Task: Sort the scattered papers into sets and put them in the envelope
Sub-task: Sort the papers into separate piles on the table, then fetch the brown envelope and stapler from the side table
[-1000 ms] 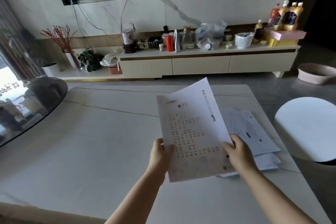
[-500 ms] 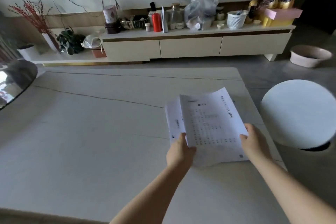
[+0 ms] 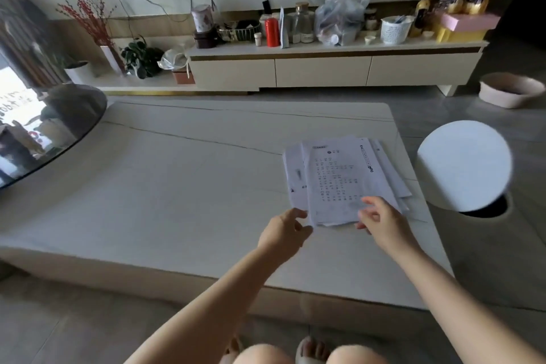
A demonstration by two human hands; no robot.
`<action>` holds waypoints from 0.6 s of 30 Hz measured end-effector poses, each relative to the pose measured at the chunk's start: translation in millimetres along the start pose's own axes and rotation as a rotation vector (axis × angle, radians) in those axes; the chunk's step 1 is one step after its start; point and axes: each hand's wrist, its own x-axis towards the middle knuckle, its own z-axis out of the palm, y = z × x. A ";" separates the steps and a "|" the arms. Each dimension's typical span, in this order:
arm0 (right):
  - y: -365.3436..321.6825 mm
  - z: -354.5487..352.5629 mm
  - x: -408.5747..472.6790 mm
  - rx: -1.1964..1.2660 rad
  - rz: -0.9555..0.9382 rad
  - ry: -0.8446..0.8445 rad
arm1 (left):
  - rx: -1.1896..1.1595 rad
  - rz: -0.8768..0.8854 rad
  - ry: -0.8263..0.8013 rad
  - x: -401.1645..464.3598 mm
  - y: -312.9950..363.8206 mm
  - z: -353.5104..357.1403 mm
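Note:
A loose pile of printed white papers [image 3: 339,180] lies flat on the right part of the pale marble table [image 3: 177,186]. The top sheet shows rows of small print; other sheets stick out to the left and right beneath it. My left hand [image 3: 285,229] hovers at the pile's near left corner, fingers loosely curled and apart, holding nothing. My right hand [image 3: 381,219] is over the pile's near edge with fingers spread, its fingertips at or just above the top sheet. No envelope is visible.
A round white stool [image 3: 464,168] stands just right of the table. A dark glass round table [image 3: 53,130] overlaps the left side. A low cabinet [image 3: 325,68] with bottles, a basket and bags runs along the wall. A basin [image 3: 505,94] sits on the floor.
The sheet held up in both hands a second ago now lies on top of the pile. Both hands have let go and drawn back to its near edge.

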 end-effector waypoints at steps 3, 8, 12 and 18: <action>-26.7 7.4 -72.8 0.168 -0.035 -0.134 | -0.059 0.022 -0.021 -71.9 -14.0 -11.5; -46.8 33.4 -178.7 0.218 -0.074 -0.252 | -0.073 0.025 0.063 -176.2 -45.9 -8.6; -46.4 62.3 -215.4 0.133 -0.178 -0.282 | -0.047 0.077 0.240 -216.1 -57.1 -8.4; -63.6 102.8 -207.4 -0.054 -0.282 -0.353 | -0.098 0.016 0.151 -211.9 -89.6 -17.9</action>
